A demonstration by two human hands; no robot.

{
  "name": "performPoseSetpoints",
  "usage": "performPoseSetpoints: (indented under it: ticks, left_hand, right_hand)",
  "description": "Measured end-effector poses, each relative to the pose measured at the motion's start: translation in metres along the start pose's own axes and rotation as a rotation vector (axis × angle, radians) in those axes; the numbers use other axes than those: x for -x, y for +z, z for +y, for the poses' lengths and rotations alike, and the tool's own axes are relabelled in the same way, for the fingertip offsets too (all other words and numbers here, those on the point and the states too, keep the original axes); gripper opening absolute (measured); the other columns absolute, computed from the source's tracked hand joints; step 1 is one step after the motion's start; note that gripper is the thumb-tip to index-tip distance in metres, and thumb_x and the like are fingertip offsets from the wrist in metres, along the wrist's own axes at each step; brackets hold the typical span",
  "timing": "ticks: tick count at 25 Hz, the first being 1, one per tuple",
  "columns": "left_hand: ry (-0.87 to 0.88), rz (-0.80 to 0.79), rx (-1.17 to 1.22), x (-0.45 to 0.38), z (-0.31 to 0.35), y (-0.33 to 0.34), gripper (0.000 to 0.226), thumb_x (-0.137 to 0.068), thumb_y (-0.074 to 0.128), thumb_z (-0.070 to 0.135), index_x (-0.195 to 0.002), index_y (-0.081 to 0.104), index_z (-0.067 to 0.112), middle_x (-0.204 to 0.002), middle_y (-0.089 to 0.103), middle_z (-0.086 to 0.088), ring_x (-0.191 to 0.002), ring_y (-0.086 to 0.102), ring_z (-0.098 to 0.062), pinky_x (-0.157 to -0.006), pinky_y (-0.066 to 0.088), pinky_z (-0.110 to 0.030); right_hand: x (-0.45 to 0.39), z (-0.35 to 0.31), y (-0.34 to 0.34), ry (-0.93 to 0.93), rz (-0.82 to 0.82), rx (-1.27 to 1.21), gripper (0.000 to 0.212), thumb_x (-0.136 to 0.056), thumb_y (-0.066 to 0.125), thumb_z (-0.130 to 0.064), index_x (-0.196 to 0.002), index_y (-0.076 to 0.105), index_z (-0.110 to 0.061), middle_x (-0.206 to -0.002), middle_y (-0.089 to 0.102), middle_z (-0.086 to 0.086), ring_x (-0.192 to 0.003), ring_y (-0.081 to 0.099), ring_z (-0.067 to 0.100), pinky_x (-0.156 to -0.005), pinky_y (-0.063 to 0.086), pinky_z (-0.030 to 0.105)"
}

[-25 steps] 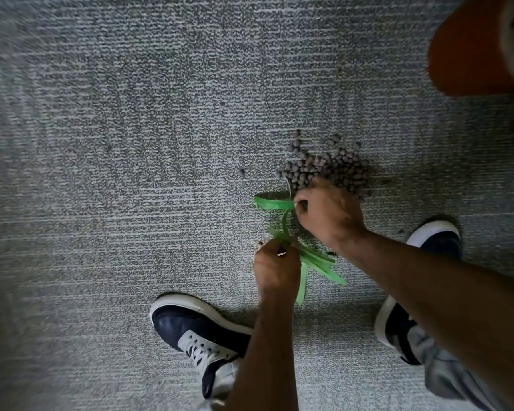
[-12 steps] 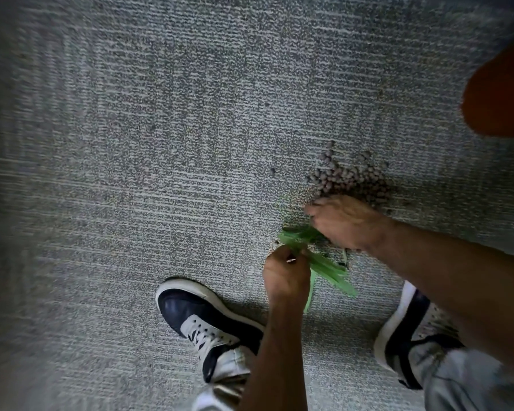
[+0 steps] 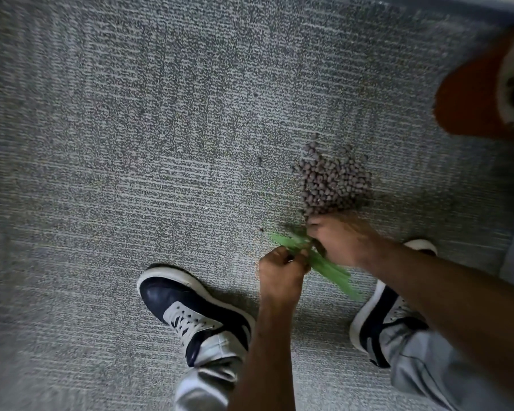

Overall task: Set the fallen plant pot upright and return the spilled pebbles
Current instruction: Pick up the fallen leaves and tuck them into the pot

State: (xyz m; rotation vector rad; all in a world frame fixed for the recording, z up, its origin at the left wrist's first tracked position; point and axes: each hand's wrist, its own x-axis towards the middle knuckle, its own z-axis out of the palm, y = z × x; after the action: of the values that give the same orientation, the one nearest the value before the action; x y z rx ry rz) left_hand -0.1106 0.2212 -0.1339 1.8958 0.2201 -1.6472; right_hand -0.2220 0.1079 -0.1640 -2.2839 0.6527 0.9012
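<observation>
A heap of small grey-brown pebbles [image 3: 333,182] lies on the grey carpet [image 3: 161,143]. Just below it is a plant with long green leaves [image 3: 330,266], low over the carpet. My left hand [image 3: 281,272] grips the leaves from the left. My right hand [image 3: 343,240] is curled round the plant's base at the lower edge of the heap. An orange pot [image 3: 472,93] with a white inside shows at the right edge, partly cut off by the frame.
My two navy-and-white shoes, the left shoe [image 3: 190,310] and the right shoe [image 3: 383,318], stand on the carpet either side of my arms. A few stray pebbles [image 3: 260,160] lie left of the heap.
The view has shifted, and the pot shows more of its white inside. Both hands have drawn closer together on the plant, bunching the leaves that were spread out a second ago.
</observation>
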Motion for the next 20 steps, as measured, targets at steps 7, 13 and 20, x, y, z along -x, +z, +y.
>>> performPoseSetpoints:
  ticks: [7, 13, 20]
  left_hand:
    - [-0.059, -0.324, 0.283, 0.039, 0.045, 0.025, 0.023, -0.090, 0.060, -0.007, -0.111, 0.065, -0.015, -0.110, 0.068, -0.034, -0.107, 0.067, -0.047, -0.098, 0.053, -0.052]
    - [0.015, -0.519, 0.330, 0.073, 0.095, 0.067, 0.021, -0.088, 0.059, -0.003, -0.089, 0.078, 0.007, -0.092, 0.076, -0.017, -0.085, 0.072, -0.025, -0.074, 0.059, -0.034]
    - [0.103, -0.574, 0.169, 0.072, 0.138, 0.126, 0.016, -0.094, 0.056, -0.003, -0.103, 0.069, 0.000, -0.091, 0.076, -0.013, -0.079, 0.073, -0.018, -0.062, 0.057, -0.024]
  right_hand:
    - [0.068, 0.030, -0.037, 0.037, 0.038, -0.828, 0.012, -0.088, 0.067, -0.003, -0.076, 0.065, -0.002, -0.079, 0.071, -0.011, -0.074, 0.065, -0.005, -0.065, 0.052, 0.021]
    - [0.129, 0.039, -0.079, 0.198, 0.224, -1.352, 0.010, -0.084, 0.053, 0.023, -0.089, 0.061, 0.023, -0.108, 0.072, 0.006, -0.097, 0.068, 0.012, -0.081, 0.054, 0.029]
    - [0.156, 0.074, -0.101, 0.289, 0.496, -1.741, 0.004, -0.080, 0.057, 0.015, -0.083, 0.056, 0.017, -0.081, 0.075, 0.005, -0.074, 0.071, 0.015, -0.073, 0.057, 0.034]
